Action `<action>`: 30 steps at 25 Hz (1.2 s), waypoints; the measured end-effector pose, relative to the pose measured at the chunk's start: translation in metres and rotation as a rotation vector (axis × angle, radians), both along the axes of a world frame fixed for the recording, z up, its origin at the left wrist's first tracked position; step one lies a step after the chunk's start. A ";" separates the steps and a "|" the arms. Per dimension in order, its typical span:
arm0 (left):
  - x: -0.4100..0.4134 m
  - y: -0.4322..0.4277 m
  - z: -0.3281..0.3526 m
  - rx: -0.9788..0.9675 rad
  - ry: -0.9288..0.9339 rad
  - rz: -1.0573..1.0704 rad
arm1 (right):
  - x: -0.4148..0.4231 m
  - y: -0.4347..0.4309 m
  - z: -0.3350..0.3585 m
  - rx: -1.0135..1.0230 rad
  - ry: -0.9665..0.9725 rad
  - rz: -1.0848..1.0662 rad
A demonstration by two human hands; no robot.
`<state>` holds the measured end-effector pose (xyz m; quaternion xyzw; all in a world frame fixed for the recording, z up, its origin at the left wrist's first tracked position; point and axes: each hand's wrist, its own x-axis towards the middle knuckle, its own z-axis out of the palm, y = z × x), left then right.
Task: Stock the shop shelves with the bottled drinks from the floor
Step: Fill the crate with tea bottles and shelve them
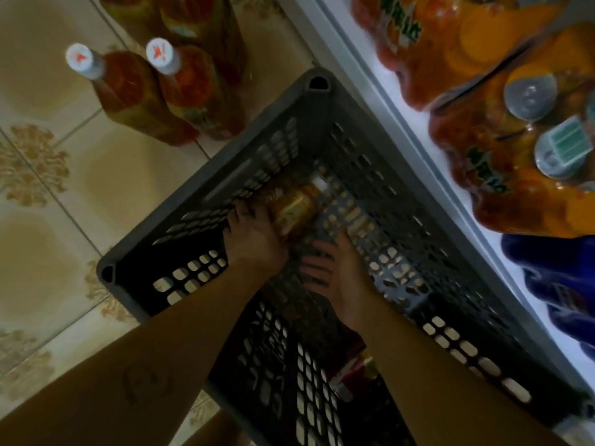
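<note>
Head view, looking down into a dark grey slotted crate (193, 180) on a tiled floor. A bottle (296, 207) with a gold label lies on its side at the crate bottom. Its long axis runs diagonally, with the pale cap pointing away from the person, towards the shelf. The left hand (254, 236) curls around the bottle's near end. The right hand (335, 268) rests just beside it, with its fingers stretched out and loosely spread. White-capped bottles of red drink (180, 88) stand on the floor beyond the crate. The shelf (409, 123) on the right holds wrapped orange drinks (483, 43) and blue bottles (553, 284).
</note>
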<state>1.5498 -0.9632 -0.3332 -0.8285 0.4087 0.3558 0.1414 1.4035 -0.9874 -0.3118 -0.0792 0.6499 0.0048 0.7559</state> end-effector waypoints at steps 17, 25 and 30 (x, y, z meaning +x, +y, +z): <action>-0.019 0.009 0.121 0.080 0.698 0.679 | -0.006 -0.004 0.102 -0.035 -0.002 0.055; -0.016 0.037 0.315 -0.077 0.796 0.898 | -0.011 -0.001 0.272 -0.117 -0.247 0.004; -0.014 0.064 0.449 -0.141 0.835 0.943 | -0.017 0.011 0.402 -0.136 -0.369 0.068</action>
